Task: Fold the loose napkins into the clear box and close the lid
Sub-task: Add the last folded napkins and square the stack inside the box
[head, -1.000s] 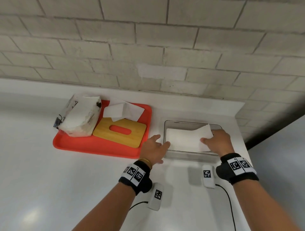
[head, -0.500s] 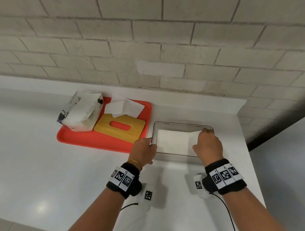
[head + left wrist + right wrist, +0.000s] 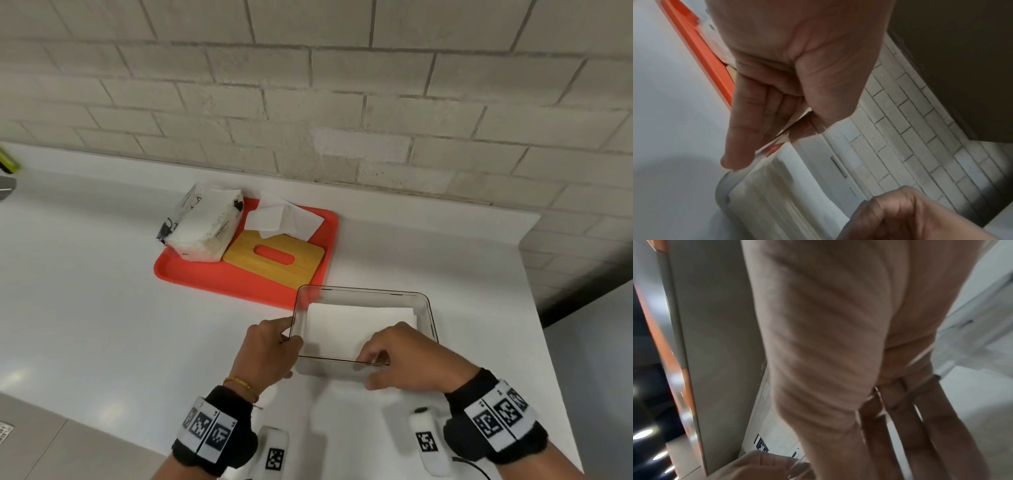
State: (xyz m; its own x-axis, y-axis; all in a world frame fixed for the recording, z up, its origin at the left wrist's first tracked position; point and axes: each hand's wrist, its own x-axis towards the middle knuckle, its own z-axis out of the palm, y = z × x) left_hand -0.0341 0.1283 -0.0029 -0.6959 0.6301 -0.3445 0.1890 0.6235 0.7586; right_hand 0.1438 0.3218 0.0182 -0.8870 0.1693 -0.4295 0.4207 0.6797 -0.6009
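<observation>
The clear box (image 3: 363, 327) now sits nearer the front of the white counter (image 3: 102, 325) than a moment ago, still just beside the red tray (image 3: 239, 277), with folded napkins (image 3: 356, 322) lying flat inside it. A second ago the right hand (image 3: 407, 359) was pressing a napkin down inside the box; now it has come back to the near wall, fingers curled over the rim and thumb outside, pinching it. The left hand (image 3: 270, 349) stays at the left near corner, fingers (image 3: 740, 138) running straight down the outer wall and thumb over the rim, gripping the box. On the tray, the wooden lid (image 3: 274, 258) with its slot lies flat, a loose napkin (image 3: 284, 219) partly behind it, and an opened pack of napkins (image 3: 202, 226) rests at the tray's left end. Behind stands a brick wall (image 3: 342, 102).
</observation>
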